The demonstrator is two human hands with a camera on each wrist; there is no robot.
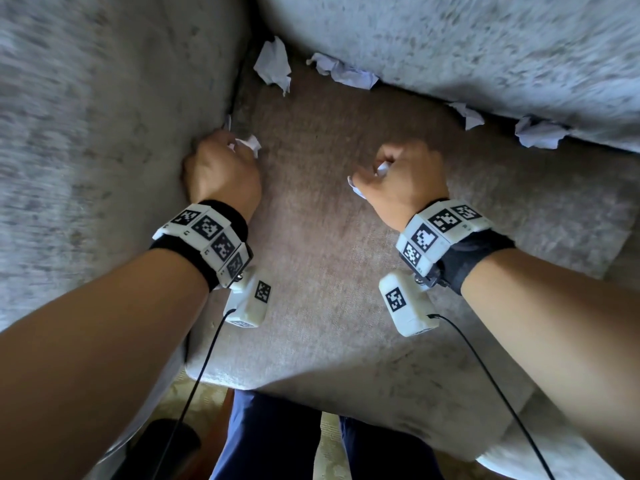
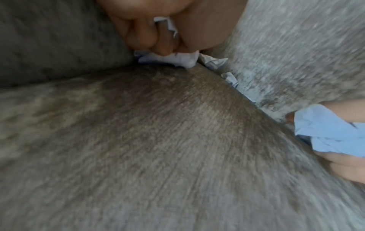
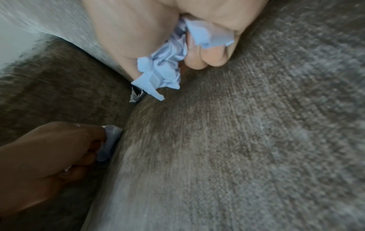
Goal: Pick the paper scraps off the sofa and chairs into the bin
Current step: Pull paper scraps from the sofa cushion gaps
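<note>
My left hand (image 1: 221, 168) sits at the crease between the seat cushion and the armrest, its fingers (image 2: 164, 40) curled round a crumpled white paper scrap (image 1: 247, 144) (image 2: 173, 58). My right hand (image 1: 398, 174) hovers over the middle of the seat and grips a wad of crumpled paper (image 1: 381, 168) (image 3: 164, 68). Loose scraps lie along the back crease: one at the corner (image 1: 273, 65), a long one beside it (image 1: 343, 72), and two more further right (image 1: 467, 114) (image 1: 538, 133).
The grey-brown seat cushion (image 1: 329, 237) fills the middle, with the armrest (image 1: 104, 133) on the left and the back cushion (image 1: 450, 39) above. My legs in dark trousers (image 1: 277, 438) stand at the seat's front edge. No bin is in view.
</note>
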